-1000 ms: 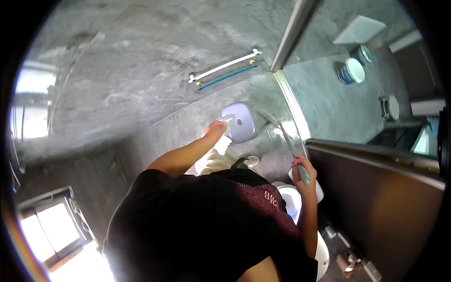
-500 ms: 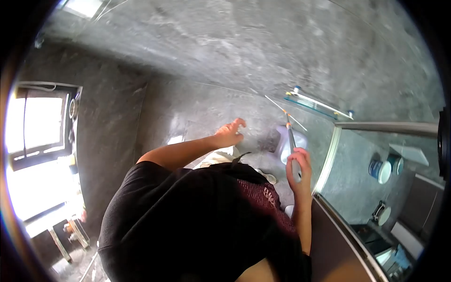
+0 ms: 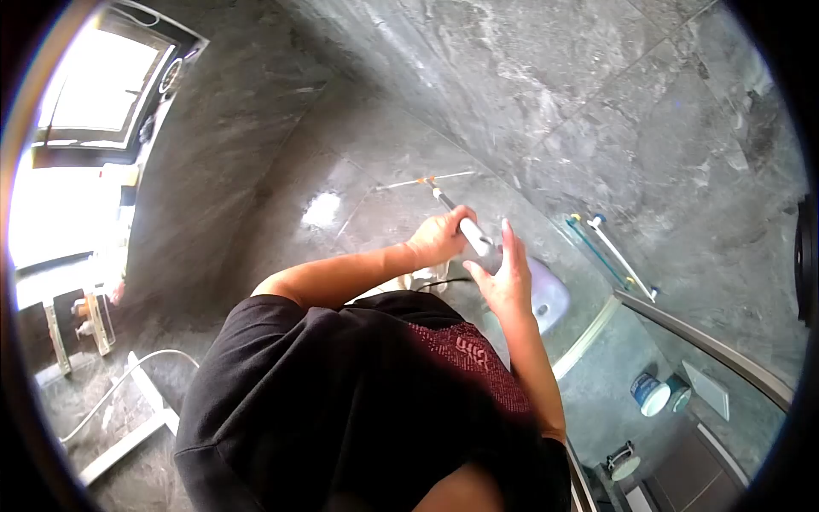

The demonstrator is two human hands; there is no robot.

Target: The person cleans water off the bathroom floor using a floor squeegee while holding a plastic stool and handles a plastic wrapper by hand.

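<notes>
A squeegee with a long thin blade (image 3: 452, 176), orange joints and a grey-and-white handle (image 3: 474, 235) slants across the area in front of me. My left hand (image 3: 442, 238) is wrapped round its handle, close to the end. Just right of the handle's end is my right hand (image 3: 507, 277), thumb and fingers spread, with nothing in it. The blade lies out over the grey tiles; I cannot tell whether it touches them. Below and right of my right hand stands a pale purple plastic item (image 3: 548, 299), partly hidden by that hand and forearm.
A white rail (image 3: 623, 256) and a glass shelf (image 3: 597, 249) are on the right wall. Beyond the metal-framed glass panel (image 3: 614, 341) are blue-and-white tubs (image 3: 650, 395). A bright window (image 3: 94, 85) is at left, a white frame (image 3: 128, 444) at lower left.
The squeegee has passed from my right hand to my left and moved leftward. My right hand has opened beside the handle's end. The view has turned.
</notes>
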